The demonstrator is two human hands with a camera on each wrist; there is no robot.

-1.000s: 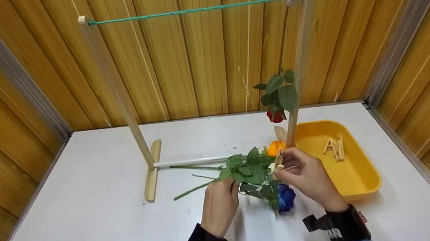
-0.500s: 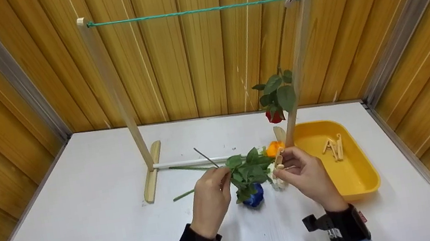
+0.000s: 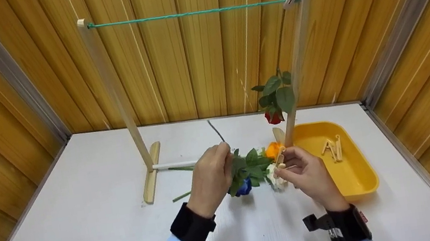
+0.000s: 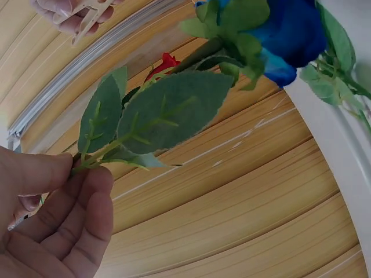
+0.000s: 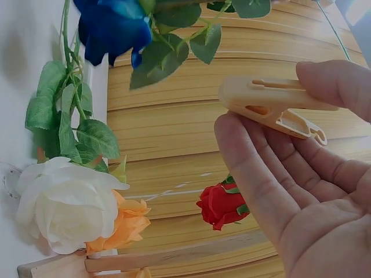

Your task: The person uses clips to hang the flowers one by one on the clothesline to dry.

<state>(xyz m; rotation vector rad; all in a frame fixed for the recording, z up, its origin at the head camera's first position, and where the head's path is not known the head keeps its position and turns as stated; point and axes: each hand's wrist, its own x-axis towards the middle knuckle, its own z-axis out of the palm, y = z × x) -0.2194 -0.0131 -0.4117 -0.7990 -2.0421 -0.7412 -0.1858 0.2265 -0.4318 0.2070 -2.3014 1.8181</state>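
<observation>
Four roses (one hung [image 3: 275, 116]) | left hand [image 3: 211, 178] pinches blue rose [image 3: 244, 186] | right hand [image 3: 307, 174] pinches clothespin [image 3: 278, 162]

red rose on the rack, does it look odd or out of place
Somewhat: the red rose hangs head down, pegged at the rope's far right end beside the post, leaving the rest of the green rope bare. No damage shows.

Partly hidden flowers
The left hand [image 3: 210, 178] covers most of the blue rose [image 3: 244, 186]; the white rose [image 3: 272, 177] sits half behind the right hand [image 3: 306, 175].
</observation>
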